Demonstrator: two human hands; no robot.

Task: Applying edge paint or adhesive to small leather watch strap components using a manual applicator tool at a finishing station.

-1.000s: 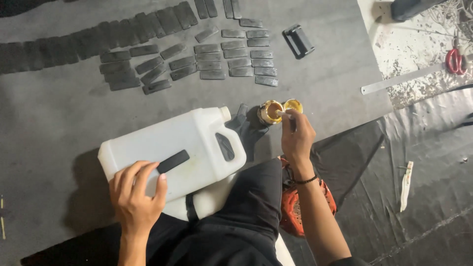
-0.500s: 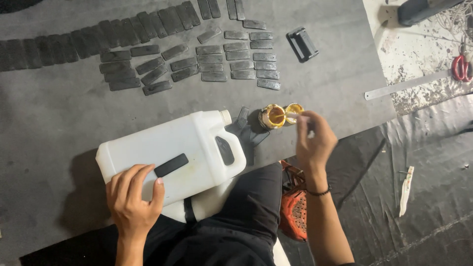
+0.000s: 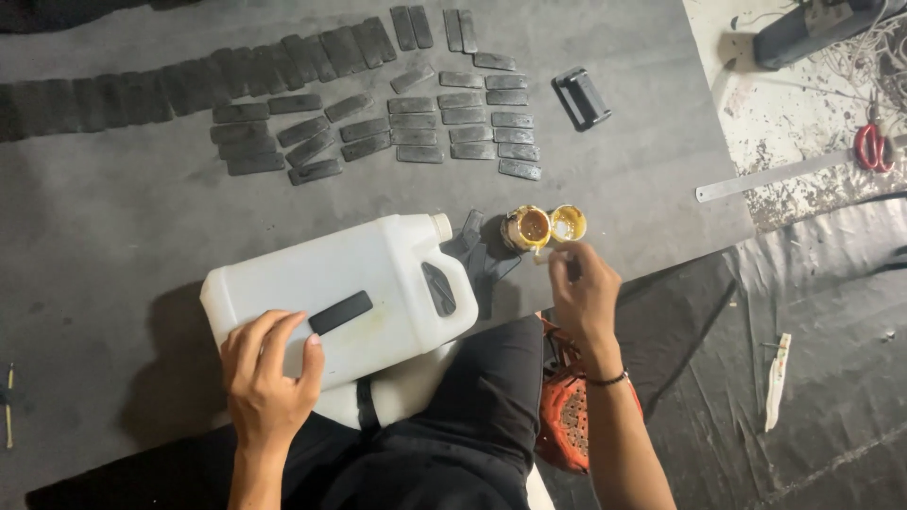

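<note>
A white plastic jug (image 3: 378,274) lies on its side across my lap and the grey mat. A short black strip (image 3: 340,312) rests flat on its upper face. My left hand (image 3: 269,378) presses flat on the jug, fingertips just left of the strip. My right hand (image 3: 586,293) hovers just below a small open tin of yellow-brown glue (image 3: 527,228), fingers pinched on a thin pale stick whose tip points at the tin. The tin's lid (image 3: 568,223) lies beside it on the right.
Many flat black strips (image 3: 453,123) lie in rows on the far half of the grey mat (image 3: 123,236), with a black clip-like part (image 3: 581,97) to their right. Red scissors (image 3: 872,146) and a metal ruler (image 3: 784,175) lie at right. An orange perforated object (image 3: 567,416) sits by my knee.
My right hand has drawn back from the tin's rim toward me with the stick. My left hand stays pressed on the jug beside the strip.
</note>
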